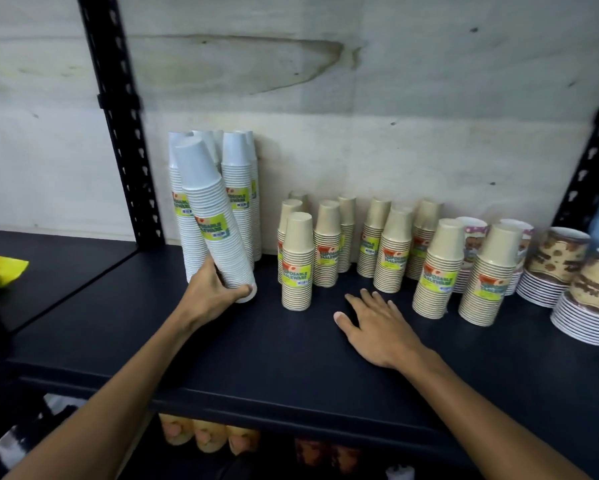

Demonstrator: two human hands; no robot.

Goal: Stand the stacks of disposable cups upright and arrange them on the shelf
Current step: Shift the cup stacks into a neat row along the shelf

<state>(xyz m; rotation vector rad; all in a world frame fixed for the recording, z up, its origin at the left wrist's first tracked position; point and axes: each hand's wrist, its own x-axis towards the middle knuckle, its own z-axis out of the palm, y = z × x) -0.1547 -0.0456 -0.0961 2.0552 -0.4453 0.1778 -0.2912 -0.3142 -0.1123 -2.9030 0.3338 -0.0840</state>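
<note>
My left hand [212, 292] grips the bottom of a tall white cup stack [211, 216] that leans to the left against other upright white stacks [237, 188] at the back left of the dark shelf [256, 358]. Several shorter tan cup stacks [297, 261] stand upright across the middle, each with a green and orange label. My right hand [377, 323] rests flat on the shelf, fingers spread, in front of the tan stacks and touching none of them.
Patterned cup and plate stacks [564, 271] fill the right end of the shelf. Black slotted uprights [121, 133] frame the bay on the left and right. A yellow packet [0, 268] lies on the neighbouring shelf at left. More goods sit on the shelf below.
</note>
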